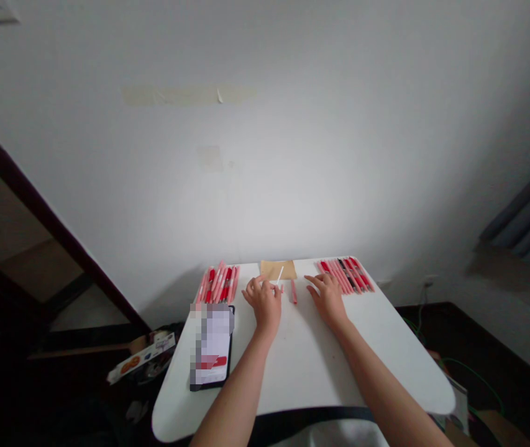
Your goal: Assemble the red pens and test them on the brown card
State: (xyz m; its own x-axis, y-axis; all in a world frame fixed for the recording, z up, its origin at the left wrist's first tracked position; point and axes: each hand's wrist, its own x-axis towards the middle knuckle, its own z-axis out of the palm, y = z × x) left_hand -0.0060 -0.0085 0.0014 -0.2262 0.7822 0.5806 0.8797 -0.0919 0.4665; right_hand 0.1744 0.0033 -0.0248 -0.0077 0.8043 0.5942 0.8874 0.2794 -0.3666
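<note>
A white, round-cornered counter (306, 379) fills the frame's lower centre — on it lie slim pink-and-red pens (219, 284) left of centre, a black-edged rectangular phone (214, 349) below them, a flat tan sheet (270, 269) and short pink tube (294, 292) between — and pink, red and black pens (349, 275) towards the right.

It is dim. The wall (283, 205) is brightest just above the table (304, 379) and darker farther from it. Soft shadows fall across the table. Blocky squares hide part of the phone (218, 344) on it.
</note>
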